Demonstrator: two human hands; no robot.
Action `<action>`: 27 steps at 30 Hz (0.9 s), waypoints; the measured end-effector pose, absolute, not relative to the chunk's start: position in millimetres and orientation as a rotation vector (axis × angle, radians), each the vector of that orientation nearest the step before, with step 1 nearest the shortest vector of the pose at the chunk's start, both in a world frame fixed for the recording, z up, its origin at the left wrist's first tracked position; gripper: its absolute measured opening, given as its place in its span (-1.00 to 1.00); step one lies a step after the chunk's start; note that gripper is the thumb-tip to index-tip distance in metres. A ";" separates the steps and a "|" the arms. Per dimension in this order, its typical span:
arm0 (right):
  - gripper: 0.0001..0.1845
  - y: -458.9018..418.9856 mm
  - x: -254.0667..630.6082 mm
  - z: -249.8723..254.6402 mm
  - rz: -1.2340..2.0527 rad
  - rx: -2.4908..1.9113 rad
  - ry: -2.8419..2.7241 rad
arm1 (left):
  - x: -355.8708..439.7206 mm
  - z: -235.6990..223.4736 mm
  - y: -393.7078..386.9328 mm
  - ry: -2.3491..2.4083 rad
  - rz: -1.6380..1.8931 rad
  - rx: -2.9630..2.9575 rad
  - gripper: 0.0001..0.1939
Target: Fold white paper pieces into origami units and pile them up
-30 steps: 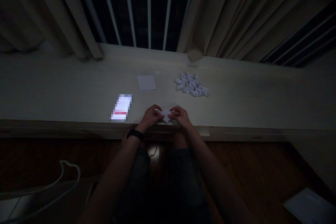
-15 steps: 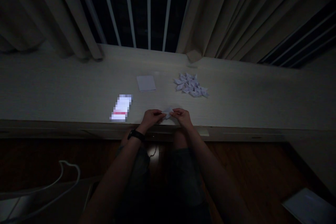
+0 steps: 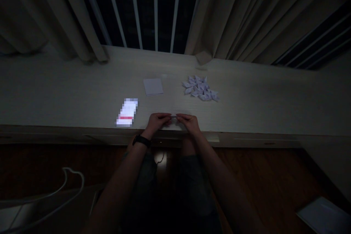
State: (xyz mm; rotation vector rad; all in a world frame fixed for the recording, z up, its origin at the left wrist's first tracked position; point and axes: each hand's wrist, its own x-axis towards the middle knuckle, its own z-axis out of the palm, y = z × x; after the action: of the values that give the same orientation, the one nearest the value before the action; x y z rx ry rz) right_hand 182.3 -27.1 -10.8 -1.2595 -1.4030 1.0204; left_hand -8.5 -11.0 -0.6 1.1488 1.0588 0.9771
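Below me my knees [image 3: 188, 147] meet the ledge [image 3: 260, 109], and a black band [image 3: 142, 140] rings my left wrist. At the ledge's near edge, my left hand [image 3: 157, 122] pinches one end of the paper [image 3: 173, 117] between thumb and fingers, and my right hand [image 3: 190, 122] pinches the other. The paper shows as a thin sliver between my fingertips; I can't tell its folds. Left of my hands lies the phone [image 3: 127, 112], lit and blurred. Farther off lie a flat stack [image 3: 153, 87] and, right of it, a pile of folded pieces [image 3: 201, 88]. Beyond stand curtains [image 3: 233, 14] and window bars [image 3: 156, 11].
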 end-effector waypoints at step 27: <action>-0.71 -24.0 185.0 -14.5 1.107 -1.324 -1.290 | -9.7 2.1 -13.8 1.192 0.949 1.504 -0.70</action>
State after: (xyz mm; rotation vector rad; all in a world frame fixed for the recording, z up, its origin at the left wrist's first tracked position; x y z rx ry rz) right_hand 185.0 -24.0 -14.5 -1.3243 -1.2899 1.1066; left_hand -9.7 -13.8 2.1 1.5045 1.1924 0.9490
